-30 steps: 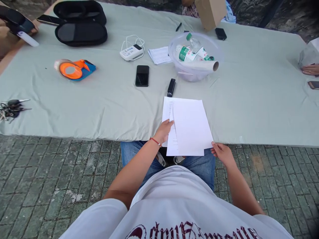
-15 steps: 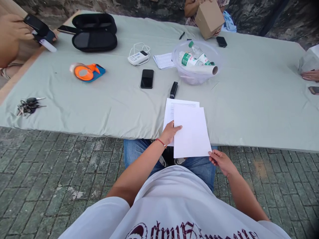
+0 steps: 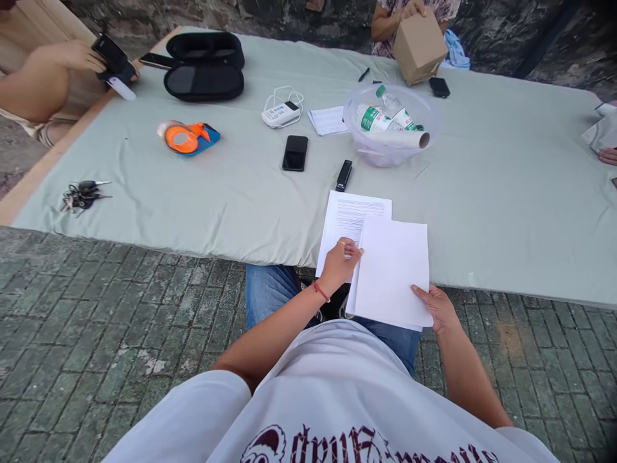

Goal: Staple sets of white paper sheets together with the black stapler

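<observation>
White sheets of paper [image 3: 395, 273] are held tilted over the table's front edge and my lap, their upper faces blank. My right hand [image 3: 438, 307] grips their right edge, thumb on top and fingers underneath. At the left edge, my left hand [image 3: 341, 263] is closed, fingers curled and fingertips pinching at the paper's side. A printed sheet [image 3: 357, 204] with lines of text lies on the table, partly covered by the held sheets and my left hand. Just beyond it rests a black stapler [image 3: 344, 175].
Around lie a black phone [image 3: 295, 153], an orange-and-blue tape dispenser [image 3: 186, 138], keys [image 3: 83, 195], a white corded device [image 3: 281, 114], and an open black case [image 3: 205, 80]. A plastic basin [image 3: 385, 151] holds bottles and a roll. Across the table, a person holds a cardboard box [image 3: 419, 48].
The held sheets have shifted right and fanned slightly apart. My right hand has taken a deeper grip, while my left hand has moved from on top of the paper to its left edge.
</observation>
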